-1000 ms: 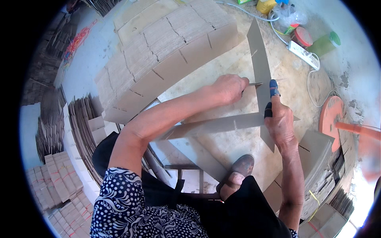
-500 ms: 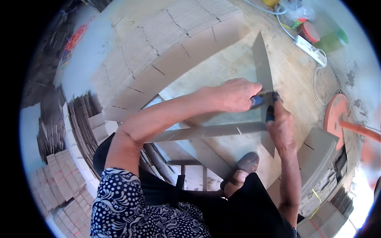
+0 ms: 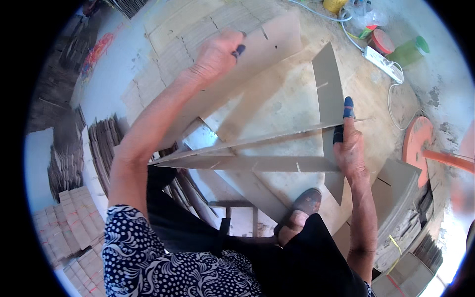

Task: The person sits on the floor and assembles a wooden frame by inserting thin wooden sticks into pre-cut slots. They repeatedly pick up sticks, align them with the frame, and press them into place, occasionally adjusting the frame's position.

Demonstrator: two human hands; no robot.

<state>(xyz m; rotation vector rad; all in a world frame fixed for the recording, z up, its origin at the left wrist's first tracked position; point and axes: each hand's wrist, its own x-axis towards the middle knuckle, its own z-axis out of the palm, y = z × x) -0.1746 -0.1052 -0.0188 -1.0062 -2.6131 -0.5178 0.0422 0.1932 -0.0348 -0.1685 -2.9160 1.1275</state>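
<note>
A slotted cardboard strip (image 3: 257,163) is held across the middle of the frame, crossed near its right end by an upright cardboard strip (image 3: 329,94). The right hand (image 3: 351,148) is pinched closed where they cross. The left hand (image 3: 217,54), upper centre, is closed on a cardboard sheet (image 3: 267,44) (fingers (image 3: 239,49) taped). Slots are best aligned squarely before pressing. Open floor (image 3: 292,99) remains between; the bundled stacks (image 3: 64,227) at lower left are well apart.

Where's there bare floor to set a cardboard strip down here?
The clearest bare patch is the concrete floor between the slotted strip stack under the left hand, the upright strip and the long strips held by the right hand. The power strip corner and the bundled stacks are crowded.
</note>
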